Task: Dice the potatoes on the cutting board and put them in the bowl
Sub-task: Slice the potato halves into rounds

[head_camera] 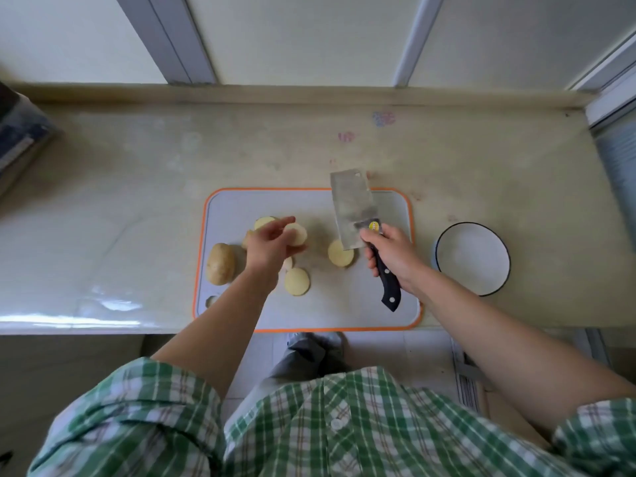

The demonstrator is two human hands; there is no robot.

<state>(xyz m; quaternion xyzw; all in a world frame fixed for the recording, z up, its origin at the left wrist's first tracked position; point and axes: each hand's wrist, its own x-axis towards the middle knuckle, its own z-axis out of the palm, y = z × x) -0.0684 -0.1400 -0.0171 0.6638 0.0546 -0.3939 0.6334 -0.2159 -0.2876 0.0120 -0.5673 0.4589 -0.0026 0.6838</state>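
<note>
potato [220, 264]: is lying at the board's left edge, a rounded chunk with brown skin showing.
slices [340, 253]: pale yellow rounds with smooth, moist cut faces are lying flat on the board. One is sitting just under the cleaver's heel, another [296, 281] nearer the front beside the left wrist, and one more [264, 222] is peeking out behind the left fingers.
held slice [298, 234]: is sitting raised between thumb and fingers over the middle of the board.
left hand [270, 246]: is half closed, pinching the held slice, fingers loosely spread and pointing right.
right hand [392, 256]: is wrapping tightly round the cleaver's handle, forefinger reaching up to the blade's base.
cleaver [351, 208]: a broad rectangular steel blade, dull and smeared, is pointing away from the person. Its black riveted handle is sticking out below the fist.
board [344, 311]: a grey plastic rectangle with rounded corners and an orange rim is lying on the counter.
bowl [473, 258]: round, white with a thin dark rim, is standing just right of the board.
counter [137, 187]: glossy beige stone is carrying everything.
</note>
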